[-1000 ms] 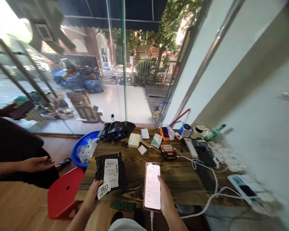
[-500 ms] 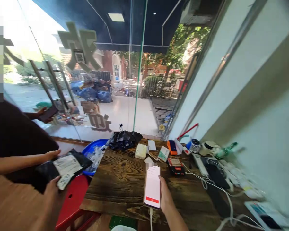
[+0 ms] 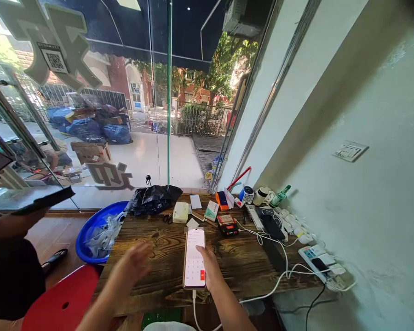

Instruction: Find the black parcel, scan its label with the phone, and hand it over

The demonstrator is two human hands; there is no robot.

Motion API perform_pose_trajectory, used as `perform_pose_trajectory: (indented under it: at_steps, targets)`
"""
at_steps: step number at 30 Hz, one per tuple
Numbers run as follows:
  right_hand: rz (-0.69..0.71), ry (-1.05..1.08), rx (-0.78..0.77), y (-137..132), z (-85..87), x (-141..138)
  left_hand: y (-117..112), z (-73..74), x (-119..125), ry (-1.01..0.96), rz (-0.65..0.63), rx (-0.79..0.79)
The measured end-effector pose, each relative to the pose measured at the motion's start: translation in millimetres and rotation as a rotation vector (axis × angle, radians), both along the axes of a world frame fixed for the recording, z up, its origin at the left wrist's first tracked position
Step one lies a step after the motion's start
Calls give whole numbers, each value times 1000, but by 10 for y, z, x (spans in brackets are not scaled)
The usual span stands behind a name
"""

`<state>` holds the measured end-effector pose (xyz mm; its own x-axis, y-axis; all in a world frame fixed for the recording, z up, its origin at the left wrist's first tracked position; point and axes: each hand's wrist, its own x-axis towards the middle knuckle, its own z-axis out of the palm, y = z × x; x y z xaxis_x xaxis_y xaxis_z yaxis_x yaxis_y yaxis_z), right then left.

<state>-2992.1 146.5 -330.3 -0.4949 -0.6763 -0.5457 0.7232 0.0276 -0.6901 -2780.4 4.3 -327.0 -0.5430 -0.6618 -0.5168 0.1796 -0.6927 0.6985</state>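
Observation:
My right hand (image 3: 209, 266) holds a phone (image 3: 189, 257) above the wooden table (image 3: 152, 285). The thumb rests on its lit screen, which shows a number pad and a red key. A white charging cable (image 3: 195, 303) runs from the phone's lower end. To the left, my left hand (image 3: 136, 262) hovers over the table, somewhat blurred, its fingers loosely stretched and nothing visible in them. At the far left, another person's arm holds a dark flat parcel (image 3: 48, 202).
Behind the phone lie a black plastic bag (image 3: 155, 200), scissors (image 3: 167, 218), a small label printer (image 3: 227, 225) and cards. Cables and a power strip (image 3: 317, 262) line the right wall. A blue tub (image 3: 86, 225) and red stool (image 3: 62, 299) stand left.
My left hand has let go of the black parcel and moved right over the table. The other person now has the parcel. The phone screen has changed to a number pad. My view has turned right.

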Motion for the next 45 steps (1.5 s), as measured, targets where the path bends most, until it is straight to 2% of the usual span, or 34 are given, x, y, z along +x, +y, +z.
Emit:
perform_pose_trajectory:
  at_steps: [2, 4, 6, 8, 10, 14, 18, 24, 30, 37, 45]
  targets:
    - [6, -23, -2, -1, 31, 29, 436, 13, -420, -25, -221, 47]
    - [36, -76, -23, 15, 70, 62, 792, 88, -705, 15, -375, 70]
    - [54, -108, -72, 63, 121, 98, 1005, 190, -848, 100, -414, 120]
    - [54, -67, -138, 144, 185, 126, 1092, 280, -878, 133, -401, 151]
    - [99, 13, -199, 247, 254, 138, 1114, 341, -848, 125, -381, 153]
    - [289, 147, -306, 426, 358, 124, 1145, 393, -782, 127, -361, 163]
    - [390, 321, -298, 498, 379, 123, 1196, 416, -783, 103, -350, 154]
    - [362, 376, -273, 520, 414, 147, 1207, 519, -778, 92, -368, 119]
    - [413, 305, -346, 551, 416, 123, 1231, 623, -792, 31, -351, 63]
    - [370, 237, -347, 534, 390, 158, 1221, 563, -782, 95, -342, 117]
    - [352, 219, -296, 551, 414, 164, 1242, 517, -769, 94, -293, 101]
